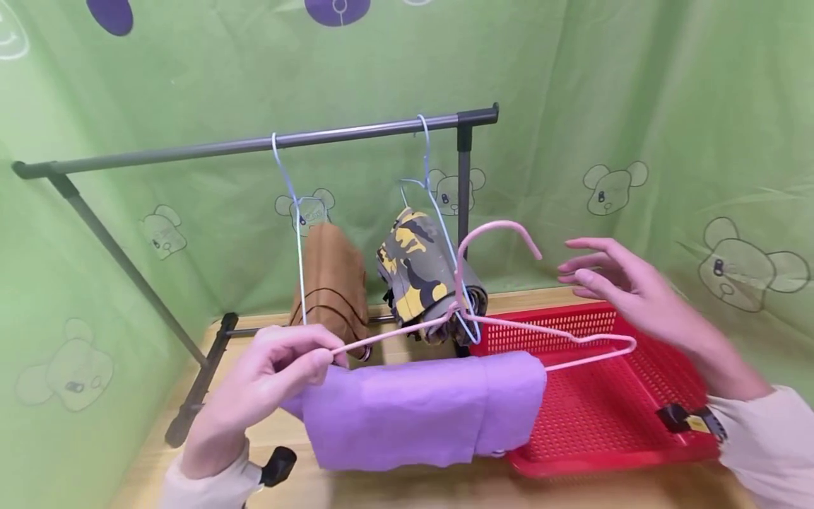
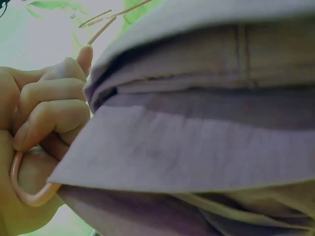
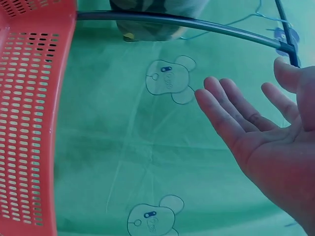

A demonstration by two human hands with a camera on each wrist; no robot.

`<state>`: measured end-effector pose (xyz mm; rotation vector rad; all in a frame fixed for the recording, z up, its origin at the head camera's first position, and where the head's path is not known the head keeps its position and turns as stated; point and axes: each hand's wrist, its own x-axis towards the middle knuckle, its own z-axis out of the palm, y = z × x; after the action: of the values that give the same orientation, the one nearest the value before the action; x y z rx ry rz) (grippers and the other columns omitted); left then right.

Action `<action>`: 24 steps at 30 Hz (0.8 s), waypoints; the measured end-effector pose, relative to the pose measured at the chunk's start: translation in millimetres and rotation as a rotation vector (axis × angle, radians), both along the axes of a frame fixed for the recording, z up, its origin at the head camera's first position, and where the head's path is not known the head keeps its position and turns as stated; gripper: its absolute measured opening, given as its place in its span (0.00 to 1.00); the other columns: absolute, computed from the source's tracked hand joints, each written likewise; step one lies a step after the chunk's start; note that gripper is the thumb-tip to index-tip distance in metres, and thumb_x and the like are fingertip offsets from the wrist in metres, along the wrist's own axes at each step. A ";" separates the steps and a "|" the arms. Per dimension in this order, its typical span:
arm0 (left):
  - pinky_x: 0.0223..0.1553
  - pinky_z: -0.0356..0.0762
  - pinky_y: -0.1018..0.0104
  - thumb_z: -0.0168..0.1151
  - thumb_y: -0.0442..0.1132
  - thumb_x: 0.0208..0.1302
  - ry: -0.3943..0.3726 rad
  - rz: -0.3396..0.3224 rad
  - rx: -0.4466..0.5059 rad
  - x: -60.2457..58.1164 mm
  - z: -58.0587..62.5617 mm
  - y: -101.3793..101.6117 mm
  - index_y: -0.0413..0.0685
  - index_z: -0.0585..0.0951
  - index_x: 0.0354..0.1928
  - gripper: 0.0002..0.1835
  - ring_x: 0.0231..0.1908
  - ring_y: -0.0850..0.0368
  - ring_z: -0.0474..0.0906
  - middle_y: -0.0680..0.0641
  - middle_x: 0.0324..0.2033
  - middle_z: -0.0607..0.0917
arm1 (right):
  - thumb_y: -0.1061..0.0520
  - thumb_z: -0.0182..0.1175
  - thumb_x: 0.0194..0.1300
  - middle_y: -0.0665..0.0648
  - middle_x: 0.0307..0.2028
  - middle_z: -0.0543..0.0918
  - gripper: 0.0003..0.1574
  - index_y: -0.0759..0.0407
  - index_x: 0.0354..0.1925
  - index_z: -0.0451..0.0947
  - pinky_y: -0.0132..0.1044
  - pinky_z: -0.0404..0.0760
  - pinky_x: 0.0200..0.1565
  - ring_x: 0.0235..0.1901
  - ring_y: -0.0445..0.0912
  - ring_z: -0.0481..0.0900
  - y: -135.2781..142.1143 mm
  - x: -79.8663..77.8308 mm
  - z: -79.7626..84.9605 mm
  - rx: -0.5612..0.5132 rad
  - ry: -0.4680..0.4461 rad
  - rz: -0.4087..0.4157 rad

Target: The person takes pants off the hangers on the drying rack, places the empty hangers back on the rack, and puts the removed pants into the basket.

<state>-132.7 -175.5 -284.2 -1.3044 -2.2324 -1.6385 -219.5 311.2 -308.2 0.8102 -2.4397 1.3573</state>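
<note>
Two hands (image 1: 270, 375), three hangers (image 1: 455, 309), three garments (image 1: 420, 413)

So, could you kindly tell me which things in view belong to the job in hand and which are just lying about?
Likely in the job:
pink hanger, held by the left hand
purple garment, draped on it
clothes rack

Apparently just about:
brown garment and camouflage garment, hanging
red basket, untouched
green curtain

Green cloth (image 1: 381, 71) hangs behind and at both sides of the pale wooden surface (image 1: 273, 428) in front of me, softly creased and printed with outlined bear heads (image 1: 615, 189). Purple shapes (image 1: 337, 10) show up high. A dark metal rack (image 1: 210, 149) stands before it, in bright light.
</note>
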 end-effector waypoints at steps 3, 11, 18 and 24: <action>0.16 0.62 0.69 0.52 0.20 0.72 -0.014 0.000 0.018 -5.0 -0.5 9.5 0.45 0.84 0.45 0.16 0.19 0.57 0.65 0.50 0.21 0.73 | 0.67 0.51 0.78 0.60 0.53 0.84 0.28 0.59 0.72 0.65 0.33 0.84 0.49 0.49 0.41 0.86 7.2 5.6 1.9 -0.001 -0.009 -0.007; 0.16 0.59 0.66 0.53 0.25 0.74 -0.087 0.020 0.058 -10.6 0.3 26.6 0.43 0.84 0.44 0.11 0.19 0.57 0.63 0.47 0.19 0.71 | 0.72 0.49 0.77 0.62 0.54 0.82 0.29 0.64 0.72 0.62 0.35 0.84 0.48 0.50 0.44 0.86 22.0 18.2 8.0 -0.122 -0.022 0.030; 0.18 0.61 0.64 0.54 0.26 0.74 -0.085 0.041 0.072 -11.4 1.5 33.5 0.43 0.84 0.44 0.10 0.20 0.57 0.64 0.48 0.20 0.71 | 0.78 0.51 0.72 0.59 0.55 0.83 0.30 0.71 0.70 0.63 0.28 0.82 0.48 0.49 0.43 0.86 22.4 48.8 16.6 -0.224 0.097 -0.066; 0.18 0.61 0.64 0.54 0.26 0.74 -0.098 0.035 0.097 -11.9 2.9 37.9 0.40 0.84 0.44 0.10 0.20 0.57 0.64 0.48 0.20 0.70 | 0.83 0.48 0.67 0.72 0.51 0.83 0.22 0.87 0.59 0.63 0.33 0.81 0.55 0.49 0.53 0.86 1.3 79.8 33.9 -0.682 0.274 0.131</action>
<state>-144.6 -137.7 -281.3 -1.1802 -2.1843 -1.8109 -139.8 312.5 -274.3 0.8952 -1.5750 1.8199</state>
